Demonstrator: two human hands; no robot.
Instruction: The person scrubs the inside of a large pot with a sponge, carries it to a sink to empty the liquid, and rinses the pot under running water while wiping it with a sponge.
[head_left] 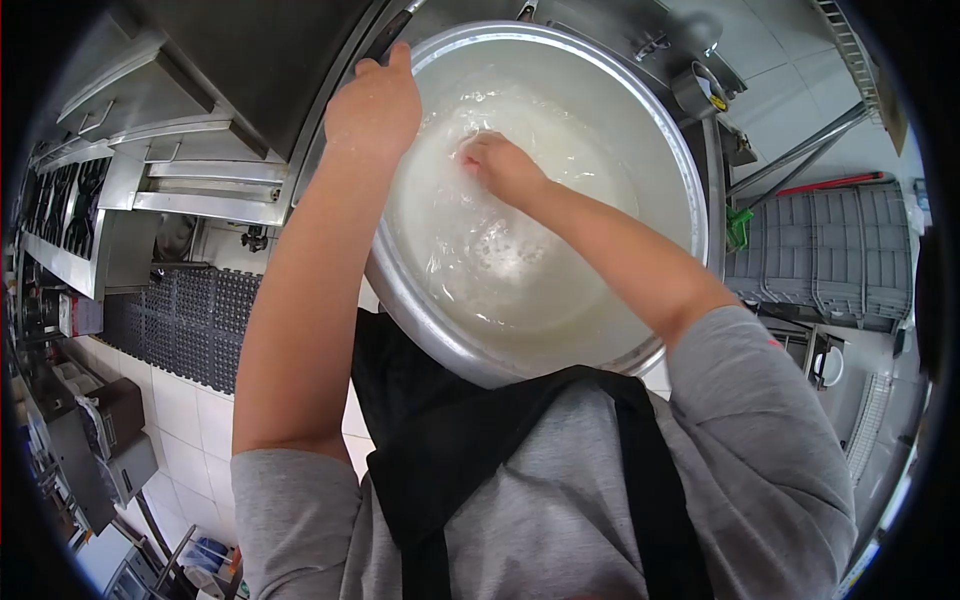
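Observation:
A large round metal pot (690, 165) holds cloudy white water (590, 270), with ripples and a patch of bubbles on its surface. Into this water reaches my right hand (500, 168), partly under the surface. Its fingers look curled, and whatever may be in them is hidden by the cloudy water. At the pot's upper left rim is my left hand (375, 108), closed against the edge, some of its fingers out of sight. Just beyond it lies a dark handle with a metal end (390, 35).
A metal sink counter with a faucet (652, 45) and a small metal container (700, 90) lies beyond the pot. Grey crates (830, 245) stand at right. Stoves (65, 200) and a black perforated floor mat (195, 315) are at left.

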